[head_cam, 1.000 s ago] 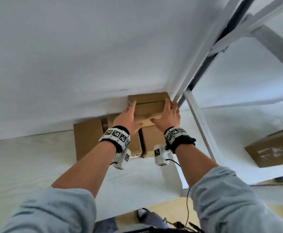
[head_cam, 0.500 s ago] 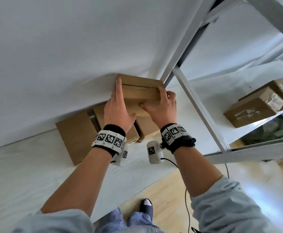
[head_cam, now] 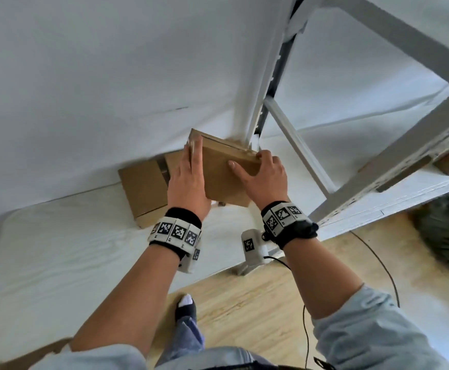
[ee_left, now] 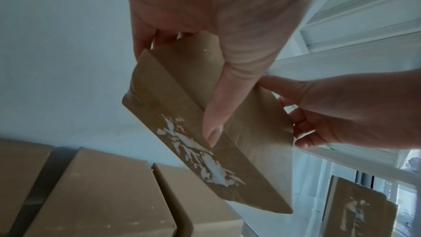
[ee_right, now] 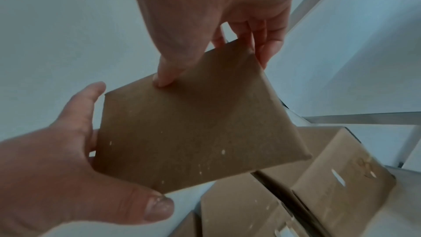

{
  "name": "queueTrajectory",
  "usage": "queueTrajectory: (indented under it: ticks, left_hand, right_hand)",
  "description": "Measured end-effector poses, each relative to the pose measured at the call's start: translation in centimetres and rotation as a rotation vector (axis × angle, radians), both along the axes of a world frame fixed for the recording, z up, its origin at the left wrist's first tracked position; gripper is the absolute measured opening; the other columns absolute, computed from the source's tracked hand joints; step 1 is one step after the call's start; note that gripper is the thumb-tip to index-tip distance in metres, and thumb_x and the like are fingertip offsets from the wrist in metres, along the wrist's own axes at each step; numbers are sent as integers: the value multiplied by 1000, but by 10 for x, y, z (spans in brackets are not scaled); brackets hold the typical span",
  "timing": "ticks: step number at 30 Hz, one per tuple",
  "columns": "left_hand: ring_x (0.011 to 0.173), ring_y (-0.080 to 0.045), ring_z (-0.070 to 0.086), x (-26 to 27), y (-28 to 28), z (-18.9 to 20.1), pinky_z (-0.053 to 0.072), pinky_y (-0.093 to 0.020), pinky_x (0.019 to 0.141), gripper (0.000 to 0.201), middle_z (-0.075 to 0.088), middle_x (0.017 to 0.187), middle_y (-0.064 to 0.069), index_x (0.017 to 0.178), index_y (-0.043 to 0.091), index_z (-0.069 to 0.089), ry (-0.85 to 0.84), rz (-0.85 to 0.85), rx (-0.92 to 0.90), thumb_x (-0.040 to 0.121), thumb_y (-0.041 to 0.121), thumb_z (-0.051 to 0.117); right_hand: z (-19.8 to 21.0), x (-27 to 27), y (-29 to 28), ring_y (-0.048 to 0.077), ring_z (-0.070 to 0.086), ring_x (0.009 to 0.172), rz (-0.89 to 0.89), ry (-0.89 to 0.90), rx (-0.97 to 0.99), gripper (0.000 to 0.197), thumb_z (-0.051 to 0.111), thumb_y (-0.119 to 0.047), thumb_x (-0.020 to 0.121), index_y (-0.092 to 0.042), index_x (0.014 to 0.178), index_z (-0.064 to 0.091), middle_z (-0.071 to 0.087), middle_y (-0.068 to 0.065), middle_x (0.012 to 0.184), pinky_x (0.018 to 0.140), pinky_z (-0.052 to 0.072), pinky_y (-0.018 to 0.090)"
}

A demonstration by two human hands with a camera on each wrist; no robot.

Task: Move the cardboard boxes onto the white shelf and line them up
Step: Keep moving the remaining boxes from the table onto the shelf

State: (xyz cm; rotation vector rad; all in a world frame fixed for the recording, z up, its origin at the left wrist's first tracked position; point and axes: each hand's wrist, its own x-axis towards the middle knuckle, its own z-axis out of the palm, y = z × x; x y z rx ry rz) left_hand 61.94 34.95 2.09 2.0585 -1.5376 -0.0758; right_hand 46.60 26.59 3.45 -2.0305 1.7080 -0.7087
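Box (head_cam: pixel 227 173), tilted, sits mid-frame in the head view, above the boxes on the shelf (head_cam: pixel 143 190). The left hand (head_cam: pixel 188 180) holds its left side with straight fingers and thumb beneath; the right hand (head_cam: pixel 264 174) curls round its right edge. Best to level it, lower it just right of the row on the white shelf (head_cam: pixel 57 252), then slide it flush.

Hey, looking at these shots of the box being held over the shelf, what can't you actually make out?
- Head view: the row of boxes on the white shelf is partly hidden by the held box and both hands, left hand, right hand, so the count is unclear.
- Left wrist view: the white patch on the held box is too blurred to read.
- Right wrist view: the near boxes are cut off by the bottom edge.
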Motion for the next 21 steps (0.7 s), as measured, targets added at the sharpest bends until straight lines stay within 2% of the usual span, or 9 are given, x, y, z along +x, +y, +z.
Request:
queueTrajectory:
  ticks: [3, 6, 9, 13, 17, 21]
  left_hand:
    - [143, -36, 31, -34, 37, 4, 41, -47, 109, 143, 14, 160, -21, 152, 32, -24, -59, 1, -26, 63, -3, 82]
    - [137, -40, 37, -69, 76, 1, 43, -47, 106, 135, 18, 156, -25, 155, 23, -5, -104, 22, -33, 54, -5, 81]
    - [129, -43, 43, -113, 115, 0, 44, -47, 103, 127, 23, 150, -26, 153, 21, 8, -52, 42, -11, 52, -2, 82]
    - [105, -40, 60, -176, 151, 7, 52, -45, 88, 124, 29, 147, -22, 152, 22, 16, -13, 2, 6, 53, 10, 89]
    - [112, -35, 60, -229, 169, 23, 53, -44, 91, 127, 36, 151, -16, 152, 26, 11, 37, -55, -18, 55, 24, 94]
    - [107, -28, 62, -269, 174, 40, 52, -38, 89, 119, 58, 132, -10, 145, 19, 25, 178, -105, -129, 53, 35, 97]
  right_hand:
    - [1, -26, 31, 29, 56, 110, 33, 12, 21, 85, 48, -85, 75, -15, 124, 51, 60, 9, 115, 97, 46, 42]
    - [-1, -60, 67, 28, 58, 105, 47, 19, -25, 82, 45, -86, 76, -16, 118, 53, 64, 7, 109, 91, 47, 40]
    - [-3, -102, 104, 26, 57, 105, 41, 18, -91, 79, 43, -86, 76, -16, 111, 56, 63, 5, 110, 90, 47, 38]
    - [-4, -167, 139, 27, 53, 114, 0, -32, -115, 77, 48, -82, 77, -16, 115, 59, 51, 4, 128, 93, 49, 40]
    - [7, -227, 159, 25, 49, 118, -63, -34, -149, 74, 52, -77, 81, -16, 122, 59, 48, 3, 129, 94, 47, 38]
    - [20, -275, 166, 26, 46, 119, -130, -79, -203, 70, 55, -71, 84, -17, 129, 56, 48, 5, 130, 97, 41, 36]
